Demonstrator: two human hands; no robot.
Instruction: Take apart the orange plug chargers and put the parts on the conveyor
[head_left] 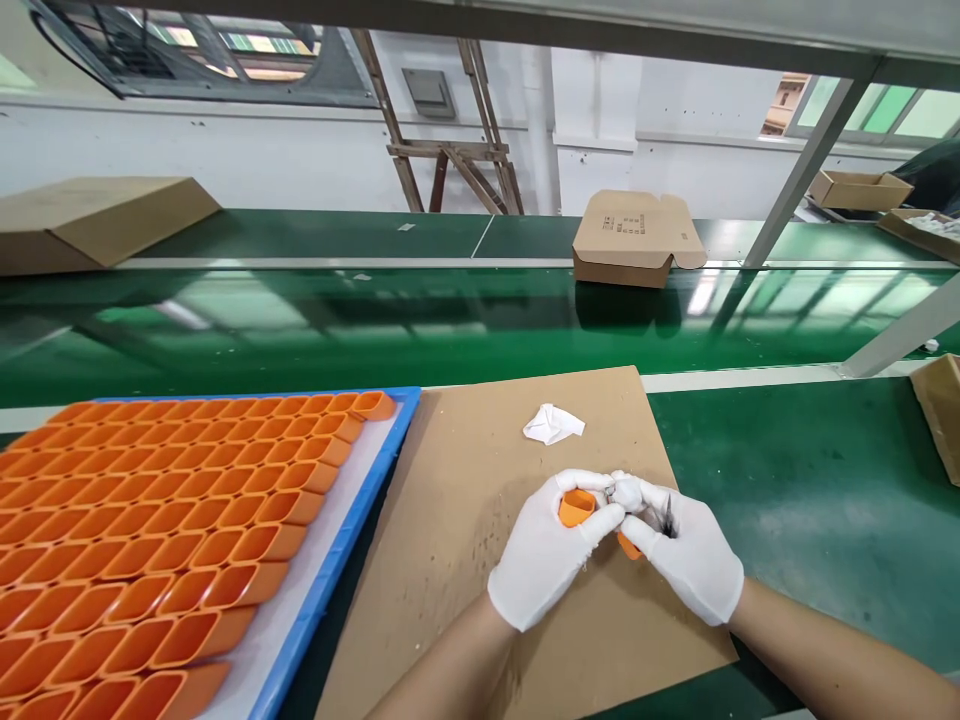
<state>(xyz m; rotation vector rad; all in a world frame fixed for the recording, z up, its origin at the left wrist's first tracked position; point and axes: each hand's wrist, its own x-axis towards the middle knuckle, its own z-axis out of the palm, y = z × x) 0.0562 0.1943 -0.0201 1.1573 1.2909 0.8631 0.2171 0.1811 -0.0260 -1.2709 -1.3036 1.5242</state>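
Observation:
Both hands wear white gloves and meet over a brown cardboard sheet (442, 470). My left hand (544, 555) is closed around an orange plastic sleeve (576, 508), whose open end shows between thumb and fingers. A bit of orange (628, 546) also shows below my right fingers; whether it belongs to the same piece is hidden. My right hand (690, 555) pinches a small whitish item (625, 494) against the left fingertips, too small to name. Something dark and thin (667, 518) shows by the right palm. A crumpled white paper (553, 424) lies beyond the hands.
At left, a blue tray (334, 560) holds rows of orange sleeves (165, 515). Behind runs a glossy green surface (450, 330), with a cardboard box (634, 235) on the ledge past it. Another carton (97, 225) stands far left. A metal post (810, 165) rises at right.

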